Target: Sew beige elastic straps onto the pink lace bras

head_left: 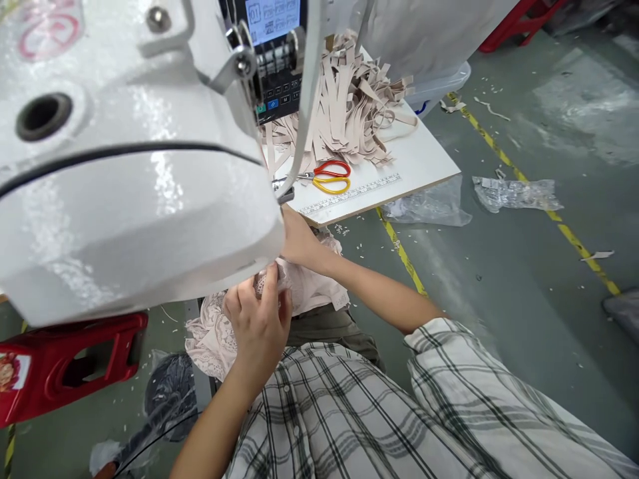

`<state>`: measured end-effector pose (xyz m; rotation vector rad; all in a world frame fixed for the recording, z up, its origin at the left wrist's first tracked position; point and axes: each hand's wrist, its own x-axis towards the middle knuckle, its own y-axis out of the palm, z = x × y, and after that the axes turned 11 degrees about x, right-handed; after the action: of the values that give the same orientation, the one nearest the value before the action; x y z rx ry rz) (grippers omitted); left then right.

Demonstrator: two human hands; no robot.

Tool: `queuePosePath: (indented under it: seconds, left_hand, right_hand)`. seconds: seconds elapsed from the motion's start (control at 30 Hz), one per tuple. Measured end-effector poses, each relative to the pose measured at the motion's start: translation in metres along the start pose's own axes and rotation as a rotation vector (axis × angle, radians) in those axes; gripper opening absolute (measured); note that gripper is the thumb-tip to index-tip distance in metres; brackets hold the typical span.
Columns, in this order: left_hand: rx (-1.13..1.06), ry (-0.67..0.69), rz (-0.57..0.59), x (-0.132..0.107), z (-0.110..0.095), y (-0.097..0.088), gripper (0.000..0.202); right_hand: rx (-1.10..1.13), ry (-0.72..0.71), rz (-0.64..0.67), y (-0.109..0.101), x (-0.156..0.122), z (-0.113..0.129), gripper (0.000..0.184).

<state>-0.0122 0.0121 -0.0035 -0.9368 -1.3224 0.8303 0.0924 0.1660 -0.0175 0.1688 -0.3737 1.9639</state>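
Observation:
A big white sewing machine head [124,179] fills the upper left and hides the work under it. Below its front edge my left hand [257,319] pinches a pale pink lace fabric piece [214,339] between thumb and fingers. My right hand [299,239] reaches under the machine's edge, resting on the same fabric; its fingers are hidden behind the machine. The lace hangs down over my lap.
On the white table [424,159] lie red-and-yellow scissors [327,176], a printed ruler strip [354,193] and a heap of beige straps [344,106]. The machine's control panel [274,40] glows blue. A red plastic stool [60,366] stands at left. Plastic bags [514,194] litter the floor.

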Motion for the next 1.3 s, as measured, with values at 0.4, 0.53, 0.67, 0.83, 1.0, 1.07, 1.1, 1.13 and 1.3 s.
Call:
queuePosePath:
  seconds: [0.4, 0.53, 0.67, 0.83, 1.0, 1.07, 1.1, 1.13, 1.3]
  left_hand:
    - [-0.031, -0.022, 0.015, -0.001, -0.001, 0.001, 0.05]
    - [-0.042, -0.022, 0.006, -0.001, 0.001, 0.001, 0.049]
    - [-0.081, -0.064, -0.085, -0.007, 0.014, 0.005, 0.047]
    - [-0.459, -0.363, -0.007, -0.013, 0.033, 0.014, 0.046]
    - [-0.811, -0.626, 0.192, -0.008, 0.041, 0.021, 0.047]
    - [-0.794, -0.683, 0.205, -0.006, 0.042, 0.021, 0.048]
    - [-0.773, -0.701, 0.194, -0.005, 0.042, 0.021, 0.047]
    - [-0.757, -0.709, 0.179, -0.004, 0.042, 0.021, 0.046]
    - [-0.745, -0.661, 0.039, -0.003, 0.038, 0.017, 0.035]
  right_hand:
    - [-0.003, -0.04, -0.013, 0.002, 0.002, -0.005, 0.009]
    - [0.043, -0.06, -0.026, 0.002, -0.001, -0.005, 0.007]
    - [0.196, -0.036, -0.076, 0.0, -0.014, -0.006, 0.011]
    - [0.256, 0.031, -0.173, -0.004, -0.044, -0.01, 0.02]
    - [0.265, 0.096, -0.141, -0.005, -0.065, -0.008, 0.022]
    - [0.268, 0.11, -0.124, -0.004, -0.07, -0.005, 0.023]
    - [0.266, 0.111, -0.114, -0.004, -0.072, -0.003, 0.024]
    - [0.261, 0.107, -0.104, -0.004, -0.073, -0.002, 0.024]
    - [0.197, 0.072, -0.077, -0.002, -0.076, 0.005, 0.026]
